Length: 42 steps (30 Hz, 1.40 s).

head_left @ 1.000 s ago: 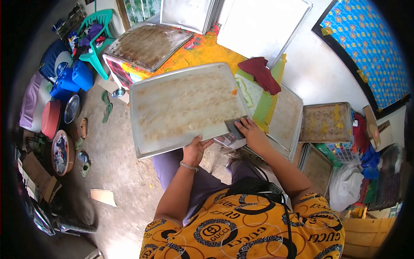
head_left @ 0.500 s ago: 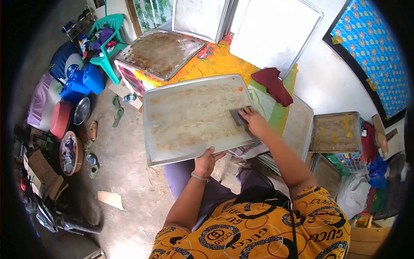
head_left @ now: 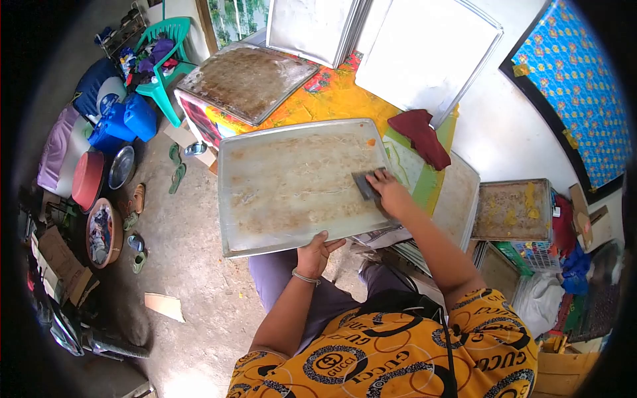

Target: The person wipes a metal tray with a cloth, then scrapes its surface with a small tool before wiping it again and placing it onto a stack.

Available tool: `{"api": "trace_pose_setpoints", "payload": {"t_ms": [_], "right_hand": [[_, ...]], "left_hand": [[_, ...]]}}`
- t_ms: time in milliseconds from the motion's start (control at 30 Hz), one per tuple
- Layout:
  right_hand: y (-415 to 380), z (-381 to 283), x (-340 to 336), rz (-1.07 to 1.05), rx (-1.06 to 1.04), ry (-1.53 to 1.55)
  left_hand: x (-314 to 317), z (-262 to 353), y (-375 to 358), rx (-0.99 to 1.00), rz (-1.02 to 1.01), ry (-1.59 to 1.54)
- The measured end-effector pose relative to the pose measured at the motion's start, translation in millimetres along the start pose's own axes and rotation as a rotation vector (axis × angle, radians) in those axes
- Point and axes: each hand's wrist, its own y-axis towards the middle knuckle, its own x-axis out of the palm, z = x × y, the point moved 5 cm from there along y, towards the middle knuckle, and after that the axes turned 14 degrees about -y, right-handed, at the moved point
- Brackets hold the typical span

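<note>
A large stained metal tray (head_left: 298,192) is tilted in front of me above my lap. My left hand (head_left: 318,255) grips its near edge, with the thumb on the rim and the other fingers partly beneath. In my right hand (head_left: 390,191) is a flat dark scraper (head_left: 363,185), pressed to the tray's surface near its right side. Thin light streaks run across the brownish stains left of the scraper. A small orange spot (head_left: 371,142) shows near the tray's far right corner.
Behind the tray, a table with an orange cloth (head_left: 345,93) bears a dirty tray (head_left: 245,81), upright trays (head_left: 312,30) and a maroon cloth (head_left: 421,138). Another stained tray (head_left: 514,209) rests on a basket at right. A green chair (head_left: 162,83), tubs and slippers are at left.
The scraper and my right hand have shifted slightly down and left on the tray. My left hand keeps its hold, and the whole view has moved a little.
</note>
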Motion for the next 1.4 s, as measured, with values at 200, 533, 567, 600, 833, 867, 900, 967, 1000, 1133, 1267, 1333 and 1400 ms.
{"api": "trace_pose_setpoints", "payload": {"t_ms": [200,533,567,600,833,867,900,967,1000,1133,1267,1333,1400], "right_hand": [[1.7,5.1,3.5,0.002,0.035,0.047],[-16.1,7.8,6.5,-0.011,-0.050,0.047],[-29.8,5.4,3.4,-0.020,-0.078,0.031],[-34.3,6.1,0.9,-0.044,-0.079,0.039],[0.1,24.8,2.9,0.022,-0.144,0.024],[0.1,25.0,2.5,0.025,-0.147,0.032],[-1.2,24.4,3.2,0.026,-0.149,0.042],[-20.0,19.4,2.4,0.006,-0.144,0.052],[-26.1,18.7,1.1,-0.007,-0.139,0.054],[-24.8,19.5,0.3,-0.013,-0.137,0.080],[-6.2,21.9,-1.2,-0.026,-0.097,0.081],[-8.1,19.8,-0.7,-0.035,-0.102,0.071],[-17.5,18.0,0.2,-0.046,-0.102,0.051]], "left_hand": [[-6.6,-3.6,3.1,-0.033,-0.013,0.008],[-0.7,4.9,-1.2,0.016,-0.026,0.005],[-3.5,4.5,-1.7,0.003,-0.028,0.007],[-6.2,3.3,-2.0,-0.009,-0.017,0.008],[-8.6,1.3,1.3,-0.014,0.002,0.010],[-8.6,2.7,1.3,-0.014,0.004,0.008],[-9.4,4.4,0.2,-0.005,0.008,0.018],[-11.1,5.8,0.8,0.014,0.012,0.031],[-10.5,7.4,1.5,0.023,0.012,0.044],[-11.6,6.9,-1.4,0.001,0.020,0.065],[-10.0,4.4,0.5,-0.001,0.012,0.053],[-8.6,6.2,-0.7,0.020,0.012,0.059],[-9.0,7.6,-0.4,0.017,0.016,0.048]]}}
